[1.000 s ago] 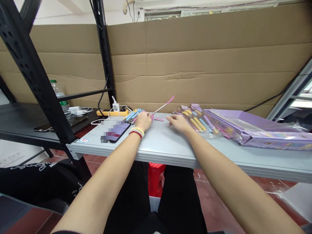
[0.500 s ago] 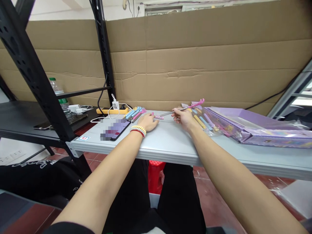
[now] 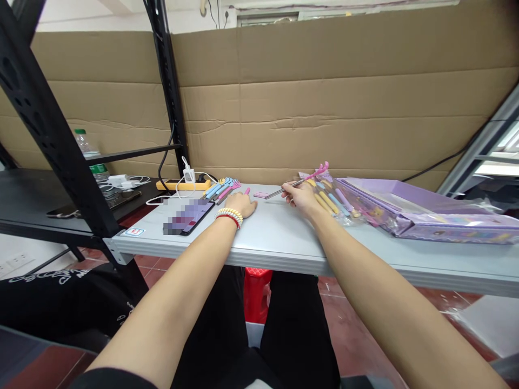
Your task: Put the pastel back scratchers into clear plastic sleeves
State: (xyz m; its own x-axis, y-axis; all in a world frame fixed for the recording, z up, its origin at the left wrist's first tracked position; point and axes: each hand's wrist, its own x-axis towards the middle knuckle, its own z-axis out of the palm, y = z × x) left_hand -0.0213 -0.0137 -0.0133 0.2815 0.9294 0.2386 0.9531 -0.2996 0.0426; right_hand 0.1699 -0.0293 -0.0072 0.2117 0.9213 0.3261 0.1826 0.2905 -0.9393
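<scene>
My right hand is closed around the thin metal rod of a pink back scratcher. Its pink claw end points up to the right, and the bare rod slants down leftward toward the table. Low over the tabletop, my left hand has its fingers curled, mostly hidden from me. Just beyond those fingers pokes the tip of a pink piece, which they seem to hold. Between the hands lies a small flat pink piece. More back scratchers, yellow, blue and pink, lie beyond my left hand.
Bagged yellow, blue and purple handles lie right of my right hand, beside a purple box in clear wrap. A phone rests on the grey table at left, near a yellow power strip. Cardboard stands behind.
My left hand has drawn slightly left, away from the flat pink piece, which now lies apart from it. The back scratcher stays in my right hand. The view has shifted a little.
</scene>
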